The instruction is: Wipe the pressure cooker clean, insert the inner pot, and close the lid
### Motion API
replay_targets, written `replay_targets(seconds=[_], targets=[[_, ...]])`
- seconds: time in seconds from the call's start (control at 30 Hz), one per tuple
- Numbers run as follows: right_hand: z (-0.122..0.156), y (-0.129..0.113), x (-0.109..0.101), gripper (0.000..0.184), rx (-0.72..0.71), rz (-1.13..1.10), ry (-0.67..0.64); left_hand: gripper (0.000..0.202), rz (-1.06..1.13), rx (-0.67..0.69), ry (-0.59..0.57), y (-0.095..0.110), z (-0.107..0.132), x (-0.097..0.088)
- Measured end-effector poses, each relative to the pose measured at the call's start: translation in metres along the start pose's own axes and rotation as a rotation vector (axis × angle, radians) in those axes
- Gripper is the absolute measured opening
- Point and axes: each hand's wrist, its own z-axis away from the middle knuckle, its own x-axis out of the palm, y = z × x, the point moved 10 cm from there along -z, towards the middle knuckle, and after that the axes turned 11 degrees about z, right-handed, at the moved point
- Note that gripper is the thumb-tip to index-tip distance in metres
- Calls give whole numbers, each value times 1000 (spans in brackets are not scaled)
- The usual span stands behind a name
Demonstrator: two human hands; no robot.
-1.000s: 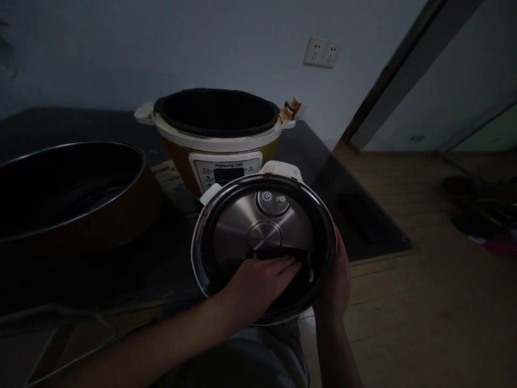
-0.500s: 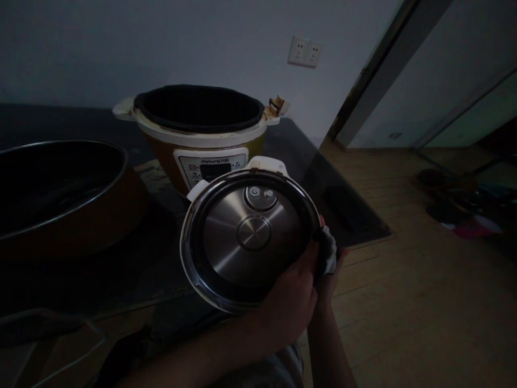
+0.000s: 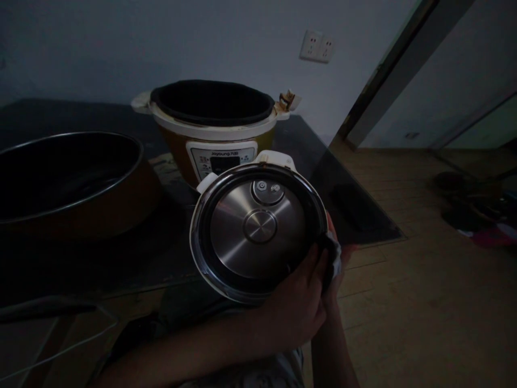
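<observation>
A pressure cooker lid (image 3: 238, 242) is held tilted in front of me, its shiny steel underside facing me. My left hand (image 3: 301, 296) reaches across from the left and presses a dark cloth with a pale edge (image 3: 336, 261) against the lid's lower right rim. Its fingers are closed on the cloth. Behind that same rim, my right hand (image 3: 332, 293) grips the lid from the right; most of its fingers are hidden. Just beyond the lid stands the electric pressure cooker (image 3: 175, 153), lidless, with a dark opening and a control panel.
A wide brown pot (image 3: 133, 199) with a dark inside sits at the left on the dark table (image 3: 177, 264). A flat black object (image 3: 349, 205) lies near the table's right edge. Wall sockets (image 3: 317, 47) are behind; dark items (image 3: 464, 215) lie on the wooden floor.
The view has shifted, so the cookers and pot appear farther right. My left hand and the cloth have slid slightly down along the lid's rim. The lid stays held.
</observation>
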Motion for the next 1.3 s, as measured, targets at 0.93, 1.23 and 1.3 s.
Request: replay_targets(seconds=[0.93, 1.23, 1.3], targets=[[1, -12, -1, 40, -101, -58, 84, 46, -531, 114, -167, -18, 95, -23], [-2, -16, -9, 48, -44, 189, 103, 45, -707, 169, 19, -1, 53, 9], [-4, -14, -10, 50, -23, 204, 103, 45, -734, 174, 47, -1, 52, 12]])
